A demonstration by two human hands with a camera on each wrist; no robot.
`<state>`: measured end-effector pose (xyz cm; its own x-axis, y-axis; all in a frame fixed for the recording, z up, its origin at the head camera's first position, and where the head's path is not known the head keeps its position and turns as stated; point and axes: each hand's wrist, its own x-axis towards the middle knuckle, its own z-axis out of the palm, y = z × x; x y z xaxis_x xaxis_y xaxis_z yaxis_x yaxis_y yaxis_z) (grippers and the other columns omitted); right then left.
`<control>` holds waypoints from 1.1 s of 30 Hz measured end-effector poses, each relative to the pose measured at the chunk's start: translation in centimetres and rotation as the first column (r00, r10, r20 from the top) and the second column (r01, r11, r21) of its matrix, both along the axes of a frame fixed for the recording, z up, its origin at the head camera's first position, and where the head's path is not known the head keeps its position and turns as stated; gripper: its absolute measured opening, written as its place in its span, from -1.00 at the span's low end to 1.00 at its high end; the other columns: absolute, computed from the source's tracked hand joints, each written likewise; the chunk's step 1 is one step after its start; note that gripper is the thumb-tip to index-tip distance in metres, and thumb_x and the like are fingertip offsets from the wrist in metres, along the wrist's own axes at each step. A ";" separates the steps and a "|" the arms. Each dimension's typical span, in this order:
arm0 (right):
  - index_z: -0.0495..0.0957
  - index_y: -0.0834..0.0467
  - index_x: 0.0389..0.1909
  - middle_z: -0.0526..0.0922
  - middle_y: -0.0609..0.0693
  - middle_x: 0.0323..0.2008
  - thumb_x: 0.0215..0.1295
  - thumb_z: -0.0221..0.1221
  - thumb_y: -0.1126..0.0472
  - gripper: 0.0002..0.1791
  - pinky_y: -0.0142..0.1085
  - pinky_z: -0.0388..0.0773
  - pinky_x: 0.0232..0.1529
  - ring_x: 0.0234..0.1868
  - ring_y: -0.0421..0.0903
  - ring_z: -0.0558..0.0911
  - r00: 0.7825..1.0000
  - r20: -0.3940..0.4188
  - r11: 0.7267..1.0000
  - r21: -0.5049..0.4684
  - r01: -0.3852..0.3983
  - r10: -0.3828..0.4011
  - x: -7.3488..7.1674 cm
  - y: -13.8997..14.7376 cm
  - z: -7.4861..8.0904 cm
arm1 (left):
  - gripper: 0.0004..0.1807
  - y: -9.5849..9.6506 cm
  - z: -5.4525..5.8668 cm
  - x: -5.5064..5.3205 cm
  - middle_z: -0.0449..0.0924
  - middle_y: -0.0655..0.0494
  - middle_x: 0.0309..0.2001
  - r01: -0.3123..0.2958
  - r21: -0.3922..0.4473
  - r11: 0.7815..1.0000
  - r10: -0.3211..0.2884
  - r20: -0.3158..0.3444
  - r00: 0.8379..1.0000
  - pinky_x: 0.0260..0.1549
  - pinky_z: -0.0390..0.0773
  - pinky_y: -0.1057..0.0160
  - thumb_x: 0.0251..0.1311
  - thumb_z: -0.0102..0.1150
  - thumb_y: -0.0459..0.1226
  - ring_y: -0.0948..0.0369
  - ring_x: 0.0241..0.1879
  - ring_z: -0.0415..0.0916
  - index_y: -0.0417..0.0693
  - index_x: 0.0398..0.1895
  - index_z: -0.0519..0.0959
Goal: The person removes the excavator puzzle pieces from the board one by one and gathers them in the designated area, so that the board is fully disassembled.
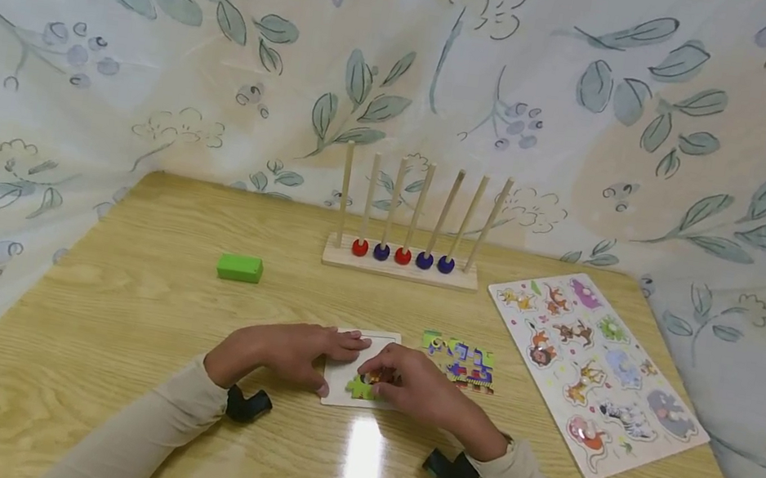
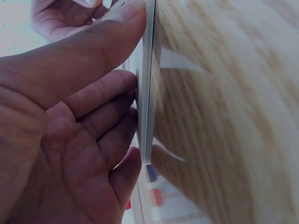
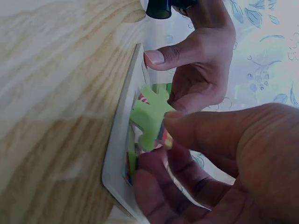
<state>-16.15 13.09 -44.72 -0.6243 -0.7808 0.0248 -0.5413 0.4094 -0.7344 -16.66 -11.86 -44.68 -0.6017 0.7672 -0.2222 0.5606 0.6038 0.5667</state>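
A small white puzzle tray (image 1: 336,394) lies on the table between both hands. My left hand (image 1: 295,350) rests on the tray's left side, thumb near its front edge and fingers extended over its surface. Over the tray, my right hand (image 1: 430,391) pinches a mostly green jigsaw piece (image 3: 152,114) between thumb and fingers. The right wrist view shows the piece tilted above the tray, with more coloured pieces partly hidden behind it. Just right of the tray, several colourful jigsaw pieces (image 1: 460,360) lie close together on the table.
A wooden peg stand (image 1: 401,268) with red and blue beads is at the back. Toward the back left sits a green block (image 1: 240,268). An animal puzzle board (image 1: 558,381) lies to the right. Patterned cloth (image 1: 408,69) hangs behind the table.
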 end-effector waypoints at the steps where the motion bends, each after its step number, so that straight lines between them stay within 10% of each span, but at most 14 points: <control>1: 0.66 0.18 -0.05 0.59 -0.09 -0.26 0.26 0.20 0.47 -0.72 -0.38 0.49 -0.31 -0.32 -0.25 0.47 1.000 -0.003 1.000 -0.007 -0.004 0.004 0.0 -0.1 -0.1 | -0.18 0.0 0.0 0.0 0.02 0.10 0.51 0.001 -0.002 1.000 -0.001 -0.003 1.000 0.36 0.07 0.01 0.13 0.39 -0.25 0.10 0.47 -0.07 -0.07 0.46 0.24; 18: 0.68 0.11 -0.11 0.63 -0.10 -0.26 0.33 0.15 0.45 -0.75 -0.30 0.57 -0.29 -0.30 -0.22 0.57 0.991 -0.049 0.988 -0.095 0.123 -0.128 0.0 0.9 1.1 | -0.22 -0.2 -0.1 -0.1 0.04 0.13 0.50 -0.004 0.022 1.000 0.004 0.013 1.000 0.36 0.08 0.02 0.16 0.36 -0.22 0.14 0.48 -0.09 -0.09 0.44 0.27; 33: 0.68 0.25 -0.10 0.64 -0.05 -0.31 0.30 0.15 0.49 -0.76 -0.32 0.56 -0.41 -0.39 -0.14 0.58 0.967 -0.026 0.965 -0.067 0.253 -0.255 -0.6 7.1 2.1 | -0.30 1.3 0.4 1.0 0.20 0.13 0.45 -0.031 -0.054 0.998 0.022 -0.165 0.986 0.33 0.16 0.06 0.16 0.36 -0.06 0.15 0.45 0.03 -0.08 0.36 0.41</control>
<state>-16.71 20.15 -42.58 -0.7996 -0.5932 0.0935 -0.4508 0.4900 -0.7461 -15.69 -10.59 -44.27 -0.6535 0.7396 -0.1610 0.6264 0.6479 0.4335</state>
